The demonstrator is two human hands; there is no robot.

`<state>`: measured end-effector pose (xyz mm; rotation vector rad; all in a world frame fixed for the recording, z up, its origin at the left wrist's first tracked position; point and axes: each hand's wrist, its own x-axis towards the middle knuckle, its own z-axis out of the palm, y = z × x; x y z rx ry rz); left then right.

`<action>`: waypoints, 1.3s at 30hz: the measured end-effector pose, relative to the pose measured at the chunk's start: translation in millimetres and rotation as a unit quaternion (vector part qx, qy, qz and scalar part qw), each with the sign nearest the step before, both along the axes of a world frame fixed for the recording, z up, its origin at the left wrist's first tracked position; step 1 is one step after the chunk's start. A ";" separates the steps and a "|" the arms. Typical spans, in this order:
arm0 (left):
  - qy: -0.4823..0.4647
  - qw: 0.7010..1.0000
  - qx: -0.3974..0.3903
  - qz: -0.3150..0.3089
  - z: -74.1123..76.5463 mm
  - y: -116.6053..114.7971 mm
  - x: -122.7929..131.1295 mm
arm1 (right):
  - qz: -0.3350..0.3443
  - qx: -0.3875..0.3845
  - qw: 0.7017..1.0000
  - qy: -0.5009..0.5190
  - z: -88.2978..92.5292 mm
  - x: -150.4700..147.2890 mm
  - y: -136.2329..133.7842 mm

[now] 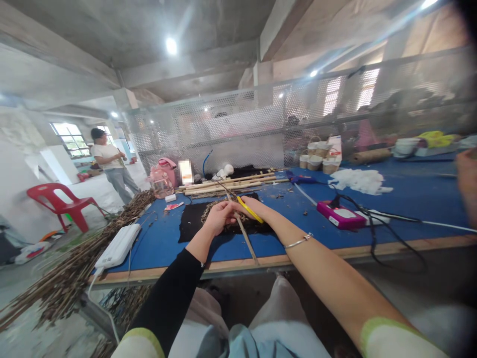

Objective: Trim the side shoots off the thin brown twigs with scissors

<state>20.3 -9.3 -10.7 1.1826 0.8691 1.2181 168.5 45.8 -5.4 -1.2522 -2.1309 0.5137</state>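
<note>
The left hand, its arm covered by a black sleeve, grasps a thin, straight brown stick between thumb and fingers. The stick slants through the grip, its lower end reaching the wooden front edge of the long blue-topped table. Close beside it, the right hand has its fingers bent around a narrow, bright yellow handle-like strip — probably part of a hand tool, though the fingers hide the rest. A slim silver-coloured bangle circles the right wrist.

Both hands are over a dark piece of black cloth lying on the blue top, with a tangle of dry, brownish plant bits on it. Behind the cloth lie pale, slender wooden rods, and near their left end stand a clear pinkish bottle and a soft pink bag.

Toward the right lie a magenta box with a white top, a black cord plugged into it, and a fluffy white heap; small pale lidless-looking baskets stand farther back. At the table's left corner rests a white rectangular plastic block — just beside a large bundle of dry brown stalks. Beyond are a red plastic chair and a standing co-worker in a white top.
</note>
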 end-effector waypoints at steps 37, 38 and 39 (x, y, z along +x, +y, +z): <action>0.074 0.997 -0.008 -0.026 -2.5 -2.8 -2.1 | 0.017 0.004 0.992 -0.125 4.3 4.5 -11.4; 0.075 0.997 -0.008 -0.027 -3.4 -2.2 -2.2 | 0.018 0.000 0.992 -0.121 4.0 4.1 -11.4; 0.075 0.997 -0.007 -0.026 -4.0 -1.7 -2.3 | 0.017 -0.004 0.992 -0.122 4.0 3.5 -11.5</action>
